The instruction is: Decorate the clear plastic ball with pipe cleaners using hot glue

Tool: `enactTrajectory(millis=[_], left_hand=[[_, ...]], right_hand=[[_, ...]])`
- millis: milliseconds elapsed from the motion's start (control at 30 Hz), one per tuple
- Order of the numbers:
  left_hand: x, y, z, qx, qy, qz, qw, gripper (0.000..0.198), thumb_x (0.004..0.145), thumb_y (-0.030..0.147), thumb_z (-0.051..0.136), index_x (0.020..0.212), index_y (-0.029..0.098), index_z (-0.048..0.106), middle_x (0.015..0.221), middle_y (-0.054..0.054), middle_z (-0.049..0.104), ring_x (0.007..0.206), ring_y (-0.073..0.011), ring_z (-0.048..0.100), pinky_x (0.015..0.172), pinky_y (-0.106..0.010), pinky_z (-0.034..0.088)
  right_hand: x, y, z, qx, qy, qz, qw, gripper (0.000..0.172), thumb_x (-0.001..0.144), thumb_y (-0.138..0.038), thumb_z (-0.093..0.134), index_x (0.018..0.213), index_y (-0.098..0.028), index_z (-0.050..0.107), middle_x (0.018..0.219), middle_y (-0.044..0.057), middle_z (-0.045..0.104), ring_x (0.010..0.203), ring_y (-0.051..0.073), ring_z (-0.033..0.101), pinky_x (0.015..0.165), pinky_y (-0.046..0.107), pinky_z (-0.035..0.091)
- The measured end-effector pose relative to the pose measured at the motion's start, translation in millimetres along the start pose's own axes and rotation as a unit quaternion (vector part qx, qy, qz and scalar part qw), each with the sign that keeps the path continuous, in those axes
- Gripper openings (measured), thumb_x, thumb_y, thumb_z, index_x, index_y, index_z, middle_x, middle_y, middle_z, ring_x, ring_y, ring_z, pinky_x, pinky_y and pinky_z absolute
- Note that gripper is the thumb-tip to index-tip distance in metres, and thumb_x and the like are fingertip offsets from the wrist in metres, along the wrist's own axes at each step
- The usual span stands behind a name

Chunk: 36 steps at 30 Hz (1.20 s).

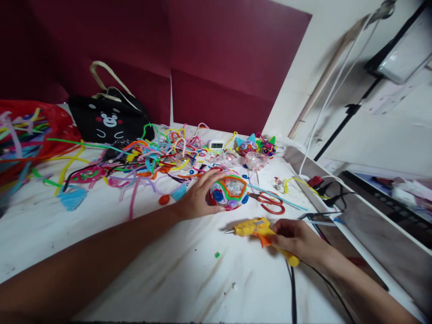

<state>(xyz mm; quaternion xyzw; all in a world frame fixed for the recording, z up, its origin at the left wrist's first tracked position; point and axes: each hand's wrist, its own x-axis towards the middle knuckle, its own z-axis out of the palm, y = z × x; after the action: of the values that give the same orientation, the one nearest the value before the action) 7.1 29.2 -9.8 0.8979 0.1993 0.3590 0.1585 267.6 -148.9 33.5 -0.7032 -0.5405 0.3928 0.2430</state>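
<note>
My left hand [197,198] is wrapped round a clear ball [229,192] decorated with coloured pipe cleaners and buttons, holding it on the white table [168,270]. My right hand [299,240] grips a yellow hot glue gun [254,228] with an orange trigger, lying low over the table, its nozzle pointing left just below the ball. The gun's black cord [293,292] runs toward me.
Red-handled scissors [272,202] lie right of the ball. A tangle of pipe cleaners [148,157] covers the far table, with clear balls [232,157], finished decorated balls [256,145], a small digital clock [216,145], a black bear bag [110,119] and a red bag [30,130] at left.
</note>
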Motion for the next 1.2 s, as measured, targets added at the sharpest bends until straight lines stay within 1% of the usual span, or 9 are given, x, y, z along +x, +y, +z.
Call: enactTrajectory(millis=[100, 200, 367, 433, 533, 667, 833, 1033, 1200], left_hand=[[0.1, 3.8, -1.1, -0.005, 0.005, -0.007, 1.000, 0.090, 0.072, 0.042, 0.079, 0.148, 0.027, 0.034, 0.155, -0.014, 0.032, 0.144, -0.0340, 0.034, 0.119, -0.048, 0.032], [1.0, 6.6, -0.9, -0.009, 0.010, -0.011, 1.000, 0.089, 0.071, 0.039, 0.080, 0.147, 0.028, 0.035, 0.154, -0.014, 0.034, 0.142, -0.0341, 0.037, 0.118, -0.049, 0.034], [2.2, 8.7, 4.2, -0.013, 0.045, 0.014, 0.999, 0.085, 0.072, 0.042, 0.079, 0.145, 0.027, 0.038, 0.148, -0.014, 0.041, 0.138, -0.0324, 0.042, 0.117, -0.047, 0.037], [1.7, 9.7, 6.0, -0.013, 0.054, 0.020, 0.998, 0.085, 0.071, 0.039, 0.080, 0.144, 0.026, 0.038, 0.146, -0.014, 0.042, 0.137, -0.0314, 0.044, 0.117, -0.046, 0.037], [0.4, 11.7, 6.7, -0.007, 0.050, 0.013, 0.999, 0.087, 0.071, 0.032, 0.080, 0.145, 0.027, 0.037, 0.147, -0.013, 0.041, 0.138, -0.0310, 0.043, 0.117, -0.045, 0.037], [-0.1, 14.3, 5.9, -0.005, 0.049, 0.004, 0.999, 0.086, 0.071, 0.029, 0.079, 0.146, 0.027, 0.036, 0.148, -0.012, 0.040, 0.139, -0.0307, 0.041, 0.119, -0.044, 0.035], [0.3, 15.3, 6.1, -0.010, 0.051, 0.005, 0.999, 0.086, 0.071, 0.028, 0.078, 0.146, 0.029, 0.035, 0.148, -0.011, 0.040, 0.139, -0.0304, 0.041, 0.119, -0.044, 0.034], [-1.8, 14.6, 7.5, -0.007, 0.043, -0.009, 0.999, 0.086, 0.073, 0.031, 0.077, 0.147, 0.028, 0.034, 0.148, -0.011, 0.039, 0.139, -0.0300, 0.041, 0.118, -0.044, 0.035], [-1.4, 15.1, 7.8, -0.010, 0.050, 0.001, 0.999, 0.086, 0.073, 0.029, 0.077, 0.147, 0.027, 0.033, 0.149, -0.011, 0.038, 0.139, -0.0285, 0.040, 0.119, -0.042, 0.034]], right_hand=[[-7.8, -6.0, -6.4, 0.112, -0.002, 0.001, 0.994, 0.040, 0.062, -0.049, 0.080, 0.079, -0.016, 0.068, 0.071, 0.001, 0.063, 0.057, 0.011, 0.050, 0.051, 0.022, 0.038], [-19.2, -13.0, -9.1, 0.192, 0.037, 0.009, 0.981, 0.046, 0.057, -0.049, 0.086, 0.089, -0.018, 0.073, 0.082, 0.005, 0.068, 0.063, 0.014, 0.057, 0.054, 0.023, 0.044], [-29.4, -16.5, -0.3, 0.255, 0.098, -0.046, 0.961, 0.035, 0.060, -0.047, 0.085, 0.079, -0.021, 0.070, 0.077, 0.003, 0.065, 0.065, 0.015, 0.058, 0.055, 0.023, 0.047], [-28.7, -15.6, 3.3, 0.236, 0.127, -0.084, 0.960, 0.031, 0.065, -0.046, 0.083, 0.079, -0.023, 0.068, 0.075, 0.001, 0.063, 0.063, 0.015, 0.058, 0.051, 0.022, 0.046], [-24.5, -15.3, 5.6, 0.174, 0.143, -0.116, 0.967, 0.033, 0.071, -0.045, 0.080, 0.093, -0.025, 0.066, 0.084, 0.004, 0.067, 0.068, 0.019, 0.064, 0.046, 0.023, 0.047], [-14.9, -16.3, 7.7, 0.103, 0.173, -0.180, 0.963, 0.035, 0.077, -0.043, 0.075, 0.104, -0.026, 0.062, 0.097, 0.008, 0.067, 0.085, 0.025, 0.068, 0.058, 0.030, 0.055], [-3.3, -15.9, 11.9, 0.040, 0.233, -0.282, 0.930, 0.029, 0.081, -0.034, 0.073, 0.101, -0.030, 0.053, 0.083, 0.001, 0.058, 0.069, 0.019, 0.063, 0.048, 0.026, 0.050], [0.3, -24.0, 12.5, -0.099, 0.244, -0.329, 0.907, 0.013, 0.088, -0.031, 0.065, 0.093, -0.027, 0.054, 0.087, 0.002, 0.056, 0.062, 0.014, 0.055, 0.041, 0.022, 0.041], [4.0, -18.3, 13.7, -0.122, 0.257, -0.316, 0.905, 0.024, 0.091, -0.033, 0.063, 0.108, -0.026, 0.048, 0.070, -0.005, 0.054, 0.047, 0.009, 0.048, 0.039, 0.019, 0.040]])
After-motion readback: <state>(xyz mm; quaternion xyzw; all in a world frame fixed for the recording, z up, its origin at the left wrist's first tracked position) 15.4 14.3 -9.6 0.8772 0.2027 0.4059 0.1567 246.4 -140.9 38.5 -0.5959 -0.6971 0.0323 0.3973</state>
